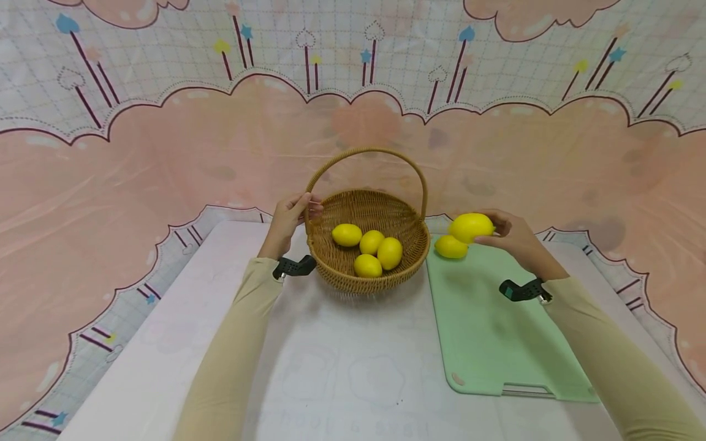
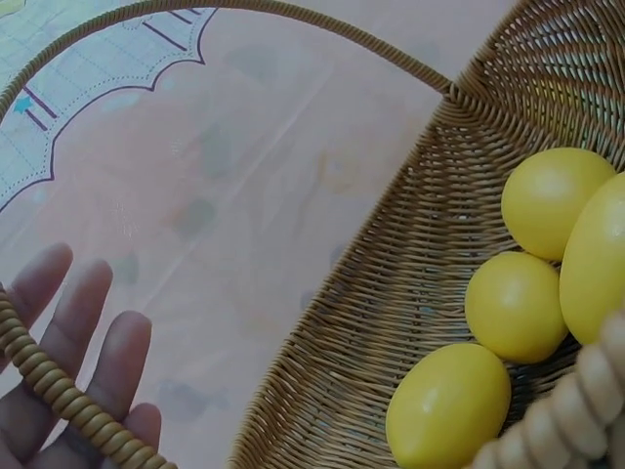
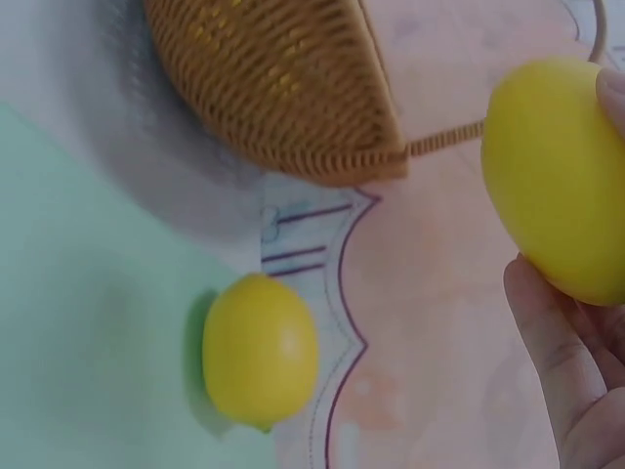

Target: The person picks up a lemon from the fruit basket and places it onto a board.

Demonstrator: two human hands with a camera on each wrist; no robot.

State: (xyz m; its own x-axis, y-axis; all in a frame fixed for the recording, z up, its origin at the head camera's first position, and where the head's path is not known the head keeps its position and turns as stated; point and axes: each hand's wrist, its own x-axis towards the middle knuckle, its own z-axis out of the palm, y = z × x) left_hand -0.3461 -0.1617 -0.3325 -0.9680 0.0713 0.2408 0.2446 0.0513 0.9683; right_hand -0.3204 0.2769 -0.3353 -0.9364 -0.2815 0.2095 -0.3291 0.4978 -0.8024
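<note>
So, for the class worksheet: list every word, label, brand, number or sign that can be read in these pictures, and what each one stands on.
No text can be read for certain.
White tabletop, near edge: faint marks like lettering, too pale to read.
Black wristbands: any marking is too small to read.
Wicker basket, lemons, green board: none seen.
Patterned backdrop: no words seen.

The lemons are yellow, the basket woven brown, the board pale green, the backdrop cloud-patterned pink.
</note>
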